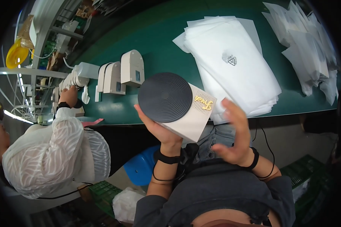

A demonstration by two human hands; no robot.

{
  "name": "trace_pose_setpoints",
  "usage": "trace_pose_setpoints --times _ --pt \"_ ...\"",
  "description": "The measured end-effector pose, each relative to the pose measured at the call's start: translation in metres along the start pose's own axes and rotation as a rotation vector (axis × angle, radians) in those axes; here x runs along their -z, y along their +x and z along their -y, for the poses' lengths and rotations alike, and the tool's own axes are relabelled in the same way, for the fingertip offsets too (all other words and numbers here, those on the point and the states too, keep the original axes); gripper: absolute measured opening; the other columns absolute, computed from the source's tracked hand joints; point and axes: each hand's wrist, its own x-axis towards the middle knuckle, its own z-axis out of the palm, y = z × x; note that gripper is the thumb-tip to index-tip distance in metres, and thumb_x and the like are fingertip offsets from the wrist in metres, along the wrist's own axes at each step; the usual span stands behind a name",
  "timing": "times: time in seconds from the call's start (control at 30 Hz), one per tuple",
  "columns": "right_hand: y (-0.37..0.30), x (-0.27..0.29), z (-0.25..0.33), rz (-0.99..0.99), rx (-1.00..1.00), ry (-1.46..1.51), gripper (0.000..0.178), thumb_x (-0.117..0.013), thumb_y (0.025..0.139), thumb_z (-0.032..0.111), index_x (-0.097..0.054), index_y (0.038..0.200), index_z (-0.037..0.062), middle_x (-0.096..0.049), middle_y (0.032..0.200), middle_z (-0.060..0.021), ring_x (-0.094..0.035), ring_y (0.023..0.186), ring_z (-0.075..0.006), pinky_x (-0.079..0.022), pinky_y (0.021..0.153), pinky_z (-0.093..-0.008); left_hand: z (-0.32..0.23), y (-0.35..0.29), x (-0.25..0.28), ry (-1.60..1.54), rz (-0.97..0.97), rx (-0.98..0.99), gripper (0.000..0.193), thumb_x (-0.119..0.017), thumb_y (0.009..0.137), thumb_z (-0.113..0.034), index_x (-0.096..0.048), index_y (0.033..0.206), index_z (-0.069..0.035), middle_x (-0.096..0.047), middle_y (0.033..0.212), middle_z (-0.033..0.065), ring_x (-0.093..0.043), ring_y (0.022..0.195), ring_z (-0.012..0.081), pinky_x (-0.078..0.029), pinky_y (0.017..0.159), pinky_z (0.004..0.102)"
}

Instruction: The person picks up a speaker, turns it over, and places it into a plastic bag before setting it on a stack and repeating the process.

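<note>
Cream, dark-faced device (pixel 180 106) at frame centre, gripped by the person's half-curled left hand (pixel 161 130), right hand (pixel 238 142) spread and empty just beside it, white packaging (pixel 235 72) stacked at upper right.

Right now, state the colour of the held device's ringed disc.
The ringed disc is dark grey, clearest in the head view.

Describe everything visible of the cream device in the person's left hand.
The cream device looks plastic, with a dark disc of concentric ridges and a perforated panel bearing yellow lettering. It sits tilted in the left hand, near the front edge of the green bench. The right hand is open beside it, apparently not touching.
</note>
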Motion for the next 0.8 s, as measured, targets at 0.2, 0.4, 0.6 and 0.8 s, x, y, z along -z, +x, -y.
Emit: trace_pose_setpoints --times 0.2,0.4,0.6,0.8 --pt "-0.010 -0.014 0.000 -0.127 -0.779 1.115 0.070 -0.071 0.076 0.020 -0.030 0.128 -0.0021 -0.045 0.126 -0.0158 -0.047 0.112 -0.0215 -0.038 0.095 -0.0333 0.007 -0.013 -0.030 -0.194 0.248 -0.039 0.064 -0.027 0.090 -0.055 -0.034 0.131 -0.006 -0.038 0.132 0.0125 -0.035 0.124 0.0283 -0.032 0.102 0.0438" --pt "-0.017 0.004 -0.008 -0.122 -0.790 0.958 0.065 -0.071 0.076 0.017 -0.033 0.125 -0.0027 -0.046 0.125 -0.0155 -0.049 0.110 -0.0179 -0.040 0.093 -0.0309 0.011 -0.017 -0.010 0.305 0.213 -0.047 0.074 -0.031 0.087 -0.059 -0.020 0.138 -0.006 -0.032 0.135 0.0151 -0.035 0.124 0.0305 -0.031 0.103 0.0433" --pt "-0.018 0.009 -0.022 -0.084 -0.170 0.222 0.060 -0.073 0.070 0.007 -0.040 0.119 -0.0024 -0.051 0.119 -0.0204 -0.054 0.106 -0.0250 -0.043 0.089 -0.0324 0.029 -0.008 0.001 0.427 0.502 -0.084 0.077 -0.053 0.085 -0.047 -0.015 0.138 -0.007 -0.030 0.135 0.0188 -0.035 0.124 0.0338 -0.034 0.100 0.0489" --pt "-0.013 0.018 -0.015 -0.035 0.123 0.028 0.056 -0.075 0.063 0.002 -0.049 0.113 -0.0021 -0.054 0.115 -0.0234 -0.056 0.104 -0.0329 -0.044 0.088 -0.0353 0.036 -0.022 -0.011 0.289 0.311 0.106 0.083 -0.056 0.080 -0.053 -0.015 0.137 -0.009 -0.030 0.135 0.0202 -0.036 0.123 0.0335 -0.038 0.097 0.0484"
